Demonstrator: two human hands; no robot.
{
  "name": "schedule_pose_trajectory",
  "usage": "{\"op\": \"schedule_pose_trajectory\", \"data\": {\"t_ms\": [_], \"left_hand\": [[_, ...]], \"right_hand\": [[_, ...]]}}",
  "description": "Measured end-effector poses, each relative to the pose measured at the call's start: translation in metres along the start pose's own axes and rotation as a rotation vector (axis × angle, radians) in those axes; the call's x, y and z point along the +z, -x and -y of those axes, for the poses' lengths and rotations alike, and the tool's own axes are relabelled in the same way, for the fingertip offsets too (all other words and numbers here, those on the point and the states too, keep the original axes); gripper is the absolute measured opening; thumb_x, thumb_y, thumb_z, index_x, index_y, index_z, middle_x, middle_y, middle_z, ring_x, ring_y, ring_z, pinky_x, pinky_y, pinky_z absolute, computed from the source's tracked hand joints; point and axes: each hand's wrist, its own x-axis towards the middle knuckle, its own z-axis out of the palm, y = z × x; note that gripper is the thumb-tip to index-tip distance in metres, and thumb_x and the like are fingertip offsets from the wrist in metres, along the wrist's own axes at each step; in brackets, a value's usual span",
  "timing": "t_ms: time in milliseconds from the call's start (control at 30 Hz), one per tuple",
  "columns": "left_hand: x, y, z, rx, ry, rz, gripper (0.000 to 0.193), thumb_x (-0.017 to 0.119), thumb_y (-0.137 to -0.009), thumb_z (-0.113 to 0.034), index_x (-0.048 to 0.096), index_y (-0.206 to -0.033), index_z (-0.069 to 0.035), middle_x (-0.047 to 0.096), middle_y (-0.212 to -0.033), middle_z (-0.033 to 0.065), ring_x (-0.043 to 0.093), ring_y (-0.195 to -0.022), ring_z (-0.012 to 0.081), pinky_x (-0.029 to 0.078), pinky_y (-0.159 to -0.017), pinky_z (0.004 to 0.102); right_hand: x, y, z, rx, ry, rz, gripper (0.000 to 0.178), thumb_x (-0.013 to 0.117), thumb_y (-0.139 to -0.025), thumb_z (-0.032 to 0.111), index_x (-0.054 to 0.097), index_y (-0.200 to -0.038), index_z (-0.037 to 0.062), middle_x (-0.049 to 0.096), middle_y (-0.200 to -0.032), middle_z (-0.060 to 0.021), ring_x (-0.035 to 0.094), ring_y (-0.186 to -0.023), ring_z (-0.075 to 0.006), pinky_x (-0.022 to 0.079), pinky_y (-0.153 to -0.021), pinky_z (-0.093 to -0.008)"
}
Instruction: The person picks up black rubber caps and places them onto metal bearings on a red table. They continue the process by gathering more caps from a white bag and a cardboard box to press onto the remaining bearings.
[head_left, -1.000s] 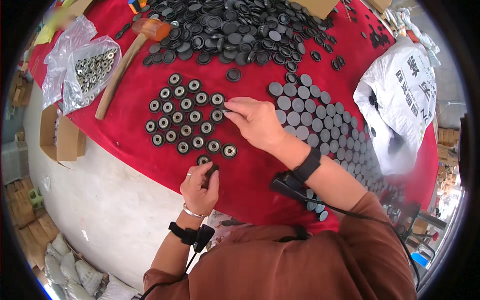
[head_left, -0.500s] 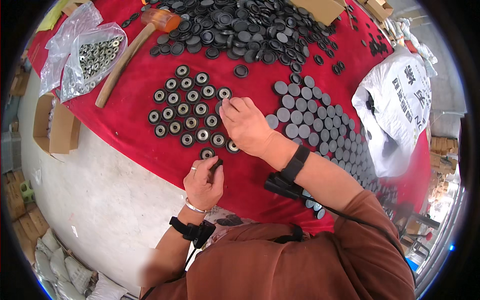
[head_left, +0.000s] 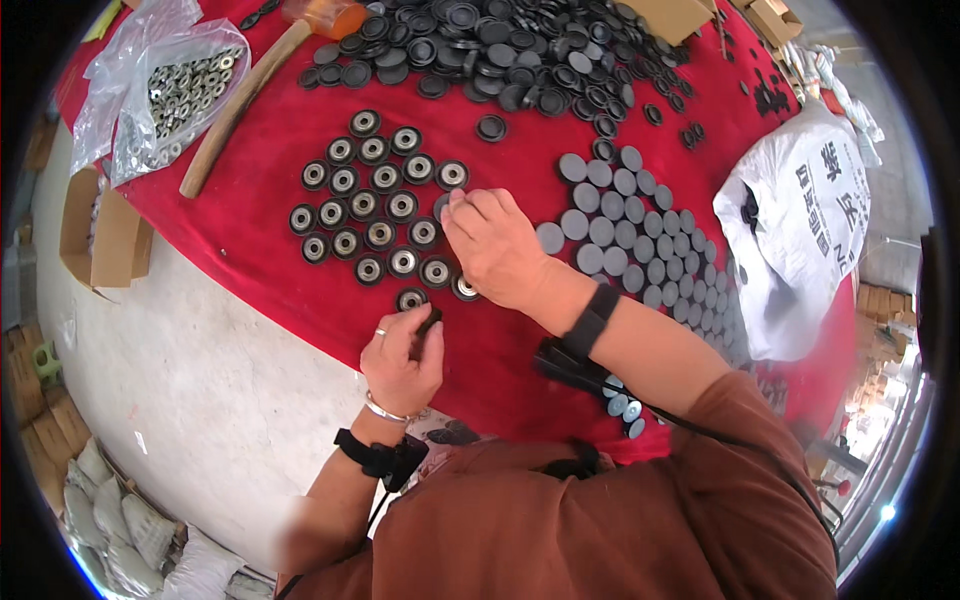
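Observation:
Between the thumb and fingers of my left hand [head_left: 402, 358] is a dark round cap [head_left: 430, 320], mostly covered by the fingers. My right hand [head_left: 498, 248] is closed at the fingertips on another round cap [head_left: 441, 205]; only its grey edge shows. Both hands are at the near right side of a group of black caps with metal bearings set in them [head_left: 385, 178], resting on the red cloth [head_left: 260, 250]. One such cap [head_left: 411, 300] lies just beyond my left fingertips. Right of my right hand, many grey discs [head_left: 602, 231] lie flat in rows.
A heap of loose black caps [head_left: 500, 55] covers the far middle. Far left are a wooden-handled mallet [head_left: 240, 115] with an orange head and a clear bag of metal bearings [head_left: 188, 95]. A white sack [head_left: 800, 230] stands right; an open cardboard box [head_left: 118, 240] sits left, beyond the cloth's edge.
The whole view has shifted slightly, so the far things sit higher in the picture. Both hands keep nearly the same place and grip; the bearing caps look unchanged.

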Motion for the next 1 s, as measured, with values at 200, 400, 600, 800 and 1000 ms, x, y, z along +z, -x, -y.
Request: {"op": "schedule_pose_trajectory", "data": {"t_ms": [200, 400, 600, 800, 1000], "left_hand": [[-0.004, -0.003, -0.010, -0.410, 0.427, 0.104, 0.026, 0.062, -0.081, 0.002, 0.058, -0.107, 0.003, 0.061, -0.084, 0.0061, 0.059, -0.064, 0.0106, 0.053, -0.057, 0.0225], [-0.010, -0.010, -0.033, -0.827, 1.005, 0.144, 0.030, 0.056, -0.086, 0.000, 0.055, -0.115, 0.003, 0.063, -0.093, 0.0111, 0.064, -0.072, 0.0165, 0.057, -0.062, 0.0272], [-0.003, -0.001, -0.030, -0.818, 0.844, 0.237, 0.027, 0.056, -0.086, 0.000, 0.054, -0.113, 0.003, 0.060, -0.091, 0.0082, 0.062, -0.071, 0.0145, 0.056, -0.060, 0.0246], [-0.010, 0.022, -0.007, -0.623, 0.492, 0.152, 0.017, 0.056, -0.086, -0.001, 0.057, -0.104, 0.002, 0.058, -0.090, 0.0072, 0.060, -0.068, 0.0111, 0.053, -0.056, 0.0216], [-0.008, 0.027, -0.006, -0.471, 0.444, 0.143, 0.009, 0.057, -0.085, 0.001, 0.060, -0.094, 0.001, 0.055, -0.085, 0.0034, 0.059, -0.064, 0.0080, 0.051, -0.054, 0.0200]], "right_hand": [[-0.019, 0.022, 0.003, 0.051, 0.020, 0.073, 0.029, 0.054, -0.071, 0.014, 0.062, -0.094, -0.0016, 0.057, -0.100, -0.0120, 0.051, -0.090, -0.0250, 0.037, -0.080, -0.0365], [-0.082, 0.051, 0.030, 0.449, -0.273, 0.043, 0.020, 0.067, -0.072, 0.011, 0.066, -0.090, 0.0034, 0.062, -0.088, -0.0097, 0.056, -0.079, -0.0290, 0.046, -0.069, -0.0375], [-0.073, 0.044, 0.053, 1.238, -1.532, 0.300, 0.025, 0.062, -0.085, 0.014, 0.063, -0.105, -0.0014, 0.066, -0.080, -0.0063, 0.060, -0.066, -0.0082, 0.050, -0.054, -0.0231], [-0.035, 0.053, 0.043, 0.462, -0.344, -0.156, 0.024, 0.063, -0.073, 0.008, 0.061, -0.094, -0.0034, 0.062, -0.088, -0.0140, 0.060, -0.078, -0.0302, 0.051, -0.070, -0.0360], [-0.035, 0.048, 0.052, 0.161, -0.098, 0.044, 0.035, 0.056, -0.070, 0.008, 0.058, -0.101, -0.0068, 0.055, -0.109, -0.0197, 0.057, -0.086, -0.0293, 0.048, -0.074, -0.0356]]}}
